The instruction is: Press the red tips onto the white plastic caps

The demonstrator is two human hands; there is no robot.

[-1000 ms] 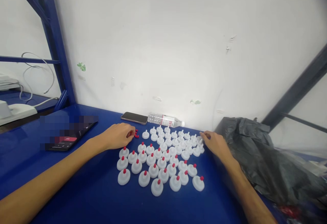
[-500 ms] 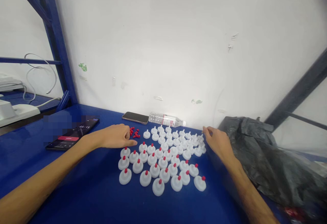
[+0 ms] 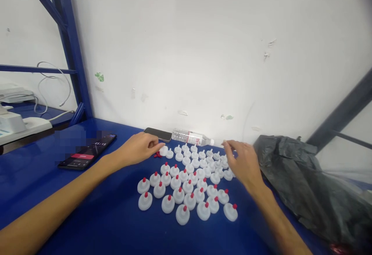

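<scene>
My left hand [image 3: 143, 146] is closed at the back left of the pieces, thumb and fingers pinching a white round nozzle cap [image 3: 163, 150]. Its tip is hidden. Below that hand, partly covered, lie small red tip caps [image 3: 157, 154]. At the back right, my right hand [image 3: 240, 158] has thumb and forefinger together over the bare white nozzle caps [image 3: 195, 163]; whatever it pinches is too small to name. Nearer me stand several white nozzle caps with red tips [image 3: 182, 214], upright in loose rows on the blue table [image 3: 122, 216].
Against the wall lie a dark phone [image 3: 158, 134] and a clear plastic bottle [image 3: 192, 137] on its side. Another phone with a timer [image 3: 87, 152] is at the left. A black plastic bag [image 3: 293, 177] bulges at the right, and a blue frame post [image 3: 71, 45] rises at the left.
A white nozzle cap from the left end of the red-tipped group has been picked up by my left hand and moved up and right. My right hand has shifted slightly left.
</scene>
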